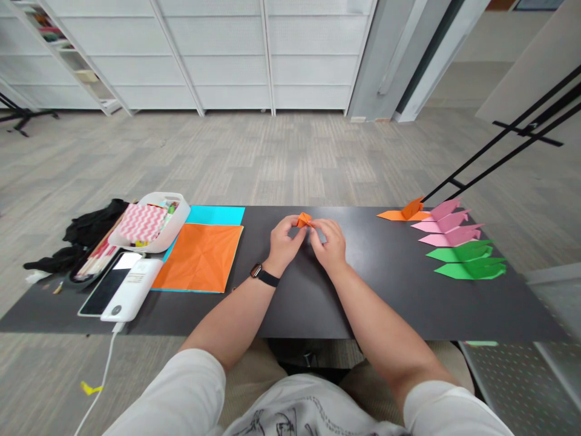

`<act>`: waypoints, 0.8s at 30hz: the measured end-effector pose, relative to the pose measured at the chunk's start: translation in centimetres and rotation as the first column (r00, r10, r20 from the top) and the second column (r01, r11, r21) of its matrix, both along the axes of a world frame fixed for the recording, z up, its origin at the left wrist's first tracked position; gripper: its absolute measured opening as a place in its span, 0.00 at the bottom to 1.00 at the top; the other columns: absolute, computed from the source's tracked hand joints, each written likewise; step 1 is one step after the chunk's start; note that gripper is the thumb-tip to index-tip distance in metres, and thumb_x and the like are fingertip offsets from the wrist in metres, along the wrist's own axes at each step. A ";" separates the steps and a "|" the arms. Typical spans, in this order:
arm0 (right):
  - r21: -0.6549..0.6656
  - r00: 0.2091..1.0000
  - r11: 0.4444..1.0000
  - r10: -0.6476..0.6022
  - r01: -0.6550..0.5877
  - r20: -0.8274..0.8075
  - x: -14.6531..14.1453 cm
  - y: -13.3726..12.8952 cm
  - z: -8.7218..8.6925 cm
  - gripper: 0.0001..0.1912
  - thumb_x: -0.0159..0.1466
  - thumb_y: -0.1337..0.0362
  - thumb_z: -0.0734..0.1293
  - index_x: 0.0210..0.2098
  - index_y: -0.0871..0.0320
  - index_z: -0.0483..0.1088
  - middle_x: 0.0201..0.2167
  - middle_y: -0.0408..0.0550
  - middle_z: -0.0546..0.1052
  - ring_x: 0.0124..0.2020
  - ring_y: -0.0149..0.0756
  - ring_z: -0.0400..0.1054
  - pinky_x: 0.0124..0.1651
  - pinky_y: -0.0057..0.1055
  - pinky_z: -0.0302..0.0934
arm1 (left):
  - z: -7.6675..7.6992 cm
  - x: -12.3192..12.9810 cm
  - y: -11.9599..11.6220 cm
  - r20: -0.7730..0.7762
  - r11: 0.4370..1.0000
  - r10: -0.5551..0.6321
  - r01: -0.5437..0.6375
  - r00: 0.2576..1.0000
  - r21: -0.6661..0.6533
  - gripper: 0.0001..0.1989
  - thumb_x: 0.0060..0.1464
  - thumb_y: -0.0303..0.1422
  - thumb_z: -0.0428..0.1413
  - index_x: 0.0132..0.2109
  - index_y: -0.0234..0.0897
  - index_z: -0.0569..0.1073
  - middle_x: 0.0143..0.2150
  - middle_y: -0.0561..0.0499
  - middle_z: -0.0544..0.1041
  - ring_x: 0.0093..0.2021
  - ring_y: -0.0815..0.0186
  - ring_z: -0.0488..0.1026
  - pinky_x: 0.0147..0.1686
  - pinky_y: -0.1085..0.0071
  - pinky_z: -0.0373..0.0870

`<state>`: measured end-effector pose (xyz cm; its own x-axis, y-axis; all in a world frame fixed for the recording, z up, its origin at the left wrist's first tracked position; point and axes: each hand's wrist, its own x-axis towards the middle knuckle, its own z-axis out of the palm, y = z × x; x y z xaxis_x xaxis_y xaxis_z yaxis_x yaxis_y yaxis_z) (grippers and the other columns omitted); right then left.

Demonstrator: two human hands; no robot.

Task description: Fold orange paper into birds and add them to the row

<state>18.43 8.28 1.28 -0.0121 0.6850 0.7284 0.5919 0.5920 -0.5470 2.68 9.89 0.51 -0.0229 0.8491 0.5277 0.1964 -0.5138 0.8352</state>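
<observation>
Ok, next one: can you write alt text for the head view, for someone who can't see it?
A person's left hand and right hand hold a small folded orange paper in their fingertips over a dark table. To the right lie orange, pink and green folded paper figures; to the left, an orange sheet and a white basket.

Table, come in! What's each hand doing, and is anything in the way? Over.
Left hand and right hand both holding small folded orange paper. Paper stack off left, paper birds off right; neither touching hands.

Black cloth (93, 225) near white basket (176, 225)
</observation>
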 end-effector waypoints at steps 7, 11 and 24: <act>-0.050 0.999 0.998 0.031 -0.032 -0.011 0.2 0.0 0.1 0.10 0.71 0.65 0.65 0.47 0.50 0.78 0.45 0.51 0.84 0.48 0.47 0.77 0.56 0.48 0.71 | -0.2 0.0 0.0 0.003 0.999 -0.030 0.030 1.000 -0.025 0.10 0.65 0.37 0.63 0.51 0.40 0.81 0.49 0.46 0.85 0.49 0.59 0.83 0.56 0.58 0.79; -0.086 1.000 0.996 0.030 -0.030 -0.002 0.5 0.0 0.4 0.11 0.73 0.64 0.63 0.45 0.50 0.79 0.43 0.50 0.84 0.47 0.45 0.77 0.55 0.47 0.72 | -0.1 -0.1 0.1 -0.027 0.999 -0.022 0.022 0.999 -0.023 0.11 0.65 0.39 0.64 0.51 0.40 0.82 0.49 0.46 0.85 0.48 0.59 0.83 0.56 0.57 0.79; -0.059 0.995 0.994 0.090 -0.092 -0.036 1.6 0.4 0.3 0.15 0.71 0.65 0.67 0.56 0.47 0.77 0.52 0.51 0.81 0.56 0.45 0.76 0.62 0.49 0.70 | 1.6 -0.5 -0.6 -0.138 0.986 -0.011 0.034 0.990 0.165 0.04 0.66 0.35 0.64 0.45 0.43 0.84 0.47 0.47 0.85 0.49 0.60 0.82 0.54 0.59 0.80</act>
